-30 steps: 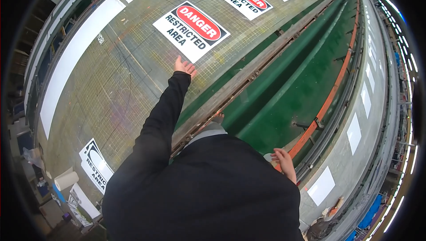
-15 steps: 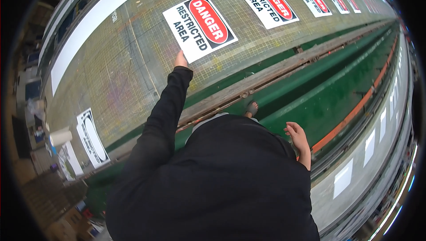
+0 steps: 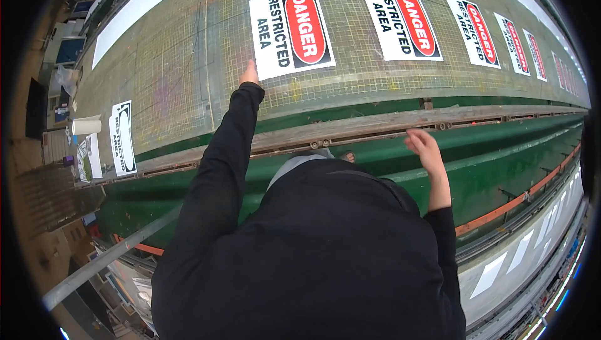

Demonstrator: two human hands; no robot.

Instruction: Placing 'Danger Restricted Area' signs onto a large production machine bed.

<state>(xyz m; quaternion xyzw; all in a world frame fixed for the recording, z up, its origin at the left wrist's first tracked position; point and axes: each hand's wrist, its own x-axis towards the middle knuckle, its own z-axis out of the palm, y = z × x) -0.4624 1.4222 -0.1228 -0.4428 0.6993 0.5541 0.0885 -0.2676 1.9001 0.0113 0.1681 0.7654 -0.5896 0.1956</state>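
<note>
My left hand (image 3: 249,72) is at the near left corner of a white sheet (image 3: 268,30) printed with a red oval on a black panel and black lettering, lying on a grid-marked greenish table (image 3: 169,71). Its fingers are mostly hidden at that edge, so I cannot tell if they grip it. My right hand (image 3: 423,145), bare and empty with fingers loosely bent, hangs over the green trough below the table's wooden-and-metal rail (image 3: 382,125). A similar printed sheet (image 3: 388,24) lies to the right, with more in a row beyond.
At left are a partly printed sheet (image 3: 123,137), a paper roll (image 3: 86,126) and a long white strip (image 3: 116,24). A green trough (image 3: 488,140) with an orange rail (image 3: 491,216) runs before the table; a grey bar (image 3: 106,258) crosses lower left. My foot shows at my waist.
My left hand went from palm-up beside the sheet to its corner. My right hand rose forward. The view has swung, so the table now runs more crosswise.
</note>
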